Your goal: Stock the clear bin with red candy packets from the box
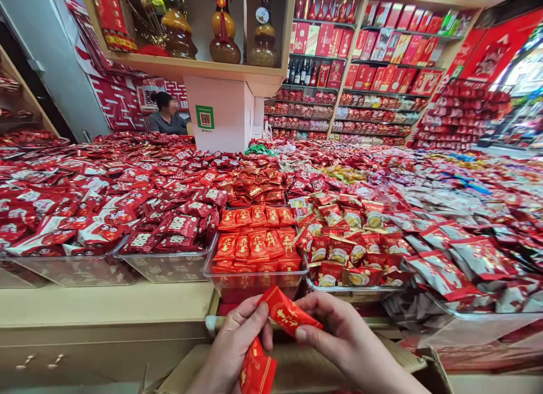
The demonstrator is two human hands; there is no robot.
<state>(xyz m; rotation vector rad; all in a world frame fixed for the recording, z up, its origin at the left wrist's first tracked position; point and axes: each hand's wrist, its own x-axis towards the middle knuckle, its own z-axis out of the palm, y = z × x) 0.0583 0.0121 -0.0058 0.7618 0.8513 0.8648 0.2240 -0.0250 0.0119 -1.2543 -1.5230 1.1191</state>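
Low in the middle, my left hand (pixel 240 340) is closed around a red packet (pixel 257 371) that hangs below its fingers. Its thumb and fingers also touch the left end of a second red packet (pixel 285 313) with gold characters. My right hand (pixel 335 326) pinches the right end of that second packet between thumb and fingers. Just beyond both hands stands a clear bin (pixel 254 278) with rows of similar red packets (pixel 258 245) lying in it.
An open cardboard box (pixel 322 367) lies below my hands. Neighbouring bins (pixel 165 268) of wrapped sweets flank the middle one. A cream counter ledge (pixel 102 309) runs left. Behind are a white pillar (pixel 220 116), stocked shelves (pixel 354 60) and a seated person (pixel 167 119).
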